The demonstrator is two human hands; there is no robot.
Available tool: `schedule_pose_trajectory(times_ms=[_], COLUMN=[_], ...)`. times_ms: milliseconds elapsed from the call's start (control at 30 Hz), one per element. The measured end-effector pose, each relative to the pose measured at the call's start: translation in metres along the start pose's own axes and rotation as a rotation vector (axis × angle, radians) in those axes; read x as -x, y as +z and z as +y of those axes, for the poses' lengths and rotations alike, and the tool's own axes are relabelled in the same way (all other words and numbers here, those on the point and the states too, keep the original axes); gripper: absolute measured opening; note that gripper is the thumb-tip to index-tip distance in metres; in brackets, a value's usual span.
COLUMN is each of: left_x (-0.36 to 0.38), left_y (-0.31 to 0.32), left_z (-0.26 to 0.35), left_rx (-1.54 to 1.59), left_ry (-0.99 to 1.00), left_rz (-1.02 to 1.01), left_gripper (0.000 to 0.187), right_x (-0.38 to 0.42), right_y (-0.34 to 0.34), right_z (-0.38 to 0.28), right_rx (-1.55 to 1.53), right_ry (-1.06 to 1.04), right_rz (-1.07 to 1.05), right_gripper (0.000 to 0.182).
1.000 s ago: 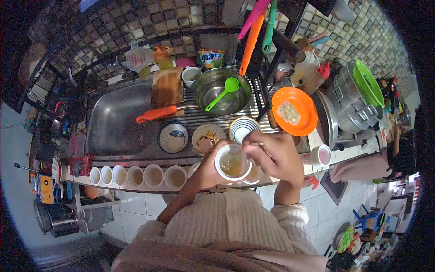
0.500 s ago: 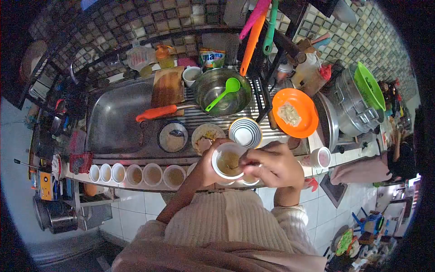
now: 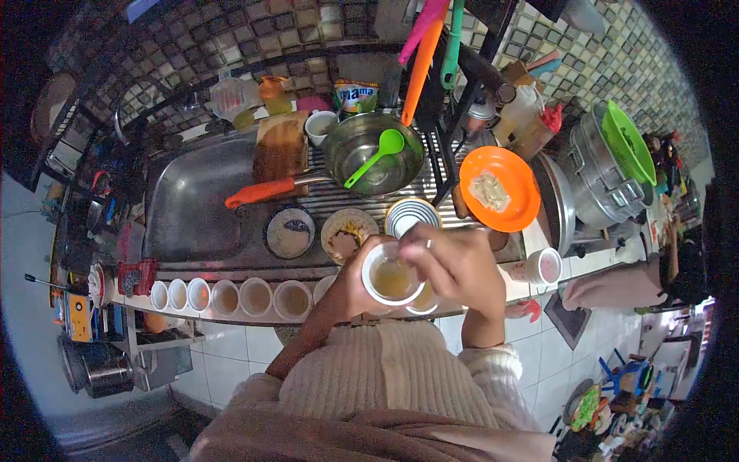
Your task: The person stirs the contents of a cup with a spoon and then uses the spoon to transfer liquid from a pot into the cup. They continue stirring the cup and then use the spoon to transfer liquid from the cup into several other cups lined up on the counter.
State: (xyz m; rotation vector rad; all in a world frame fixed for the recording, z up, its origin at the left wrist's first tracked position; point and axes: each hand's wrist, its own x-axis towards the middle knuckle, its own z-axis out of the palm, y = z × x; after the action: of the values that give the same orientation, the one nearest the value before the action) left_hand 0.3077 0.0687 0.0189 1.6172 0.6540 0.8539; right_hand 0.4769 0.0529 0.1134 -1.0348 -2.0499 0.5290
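Note:
My left hand (image 3: 352,286) is wrapped round a white cup (image 3: 392,279) with a yellowish-brown liquid in it. Just above the right rim of that cup is my right hand (image 3: 458,269), its fingers pinched together and blurred; what they hold, if anything, I cannot make out. A row of white cups (image 3: 255,296) with contents stands along the counter's front edge to the left. Behind my hands are a striped bowl (image 3: 413,219) and a plate with food scraps (image 3: 348,235).
A steel pan (image 3: 373,154) with a green ladle (image 3: 377,159) rests on the drainer beside the sink (image 3: 198,192). To the right are an orange plate (image 3: 517,185), a cup on its side (image 3: 545,267) and a large pot (image 3: 608,185). Another person's sleeve (image 3: 612,289) shows at far right.
My right hand has risen a little from inside the cup to above its rim. The cup in my left hand has shifted only slightly.

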Motion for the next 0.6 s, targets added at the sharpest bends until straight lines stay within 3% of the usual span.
schedule_pose_trajectory(times_ms=[67, 133, 200, 233, 300, 400, 467, 533, 567, 600], left_x=[0.000, 0.002, 0.005, 0.004, 0.003, 0.000, 0.003, 0.003, 0.006, 0.004], left_y=[-0.001, -0.005, -0.003, -0.004, -0.002, -0.007, -0.006, 0.001, -0.001, -0.002], left_z=[-0.010, -0.009, -0.014, -0.005, -0.001, -0.004, -0.016, -0.010, -0.003, -0.003], left_rx=[0.147, 0.008, 0.184, -0.024, 0.008, -0.002, -0.038, 0.482, 0.060, 0.061], left_ry=[-0.095, -0.074, -0.112, -0.014, -0.034, -0.012, 0.020, -0.351, -0.044, -0.045], left_rz=[0.025, 0.009, 0.014, -0.008, 0.002, -0.021, -0.060, 0.019, -0.002, -0.004], left_gripper=[0.073, 0.072, 0.072, 0.073, 0.075, 0.078, 0.080, 0.080, 0.079, 0.079], right_x=[0.006, 0.010, 0.010, 0.005, 0.004, 0.008, 0.015, 0.012, 0.008, 0.007], right_y=[-0.005, -0.002, -0.004, -0.002, 0.000, 0.003, -0.002, -0.006, -0.009, -0.006], right_z=[-0.004, -0.003, -0.003, -0.003, -0.003, -0.006, -0.005, -0.001, -0.004, -0.005], right_rx=[0.021, -0.068, -0.036, 0.010, 0.058, -0.025, -0.067, 0.003, 0.043, 0.044], right_ry=[-0.053, -0.141, -0.109, -0.041, 0.028, -0.150, -0.128, -0.171, -0.044, -0.042], right_rz=[-0.089, -0.142, -0.175, -0.050, 0.075, -0.005, -0.105, -0.123, -0.098, -0.097], right_gripper=[0.018, 0.018, 0.019, 0.017, 0.016, 0.010, 0.009, 0.017, 0.016, 0.016])
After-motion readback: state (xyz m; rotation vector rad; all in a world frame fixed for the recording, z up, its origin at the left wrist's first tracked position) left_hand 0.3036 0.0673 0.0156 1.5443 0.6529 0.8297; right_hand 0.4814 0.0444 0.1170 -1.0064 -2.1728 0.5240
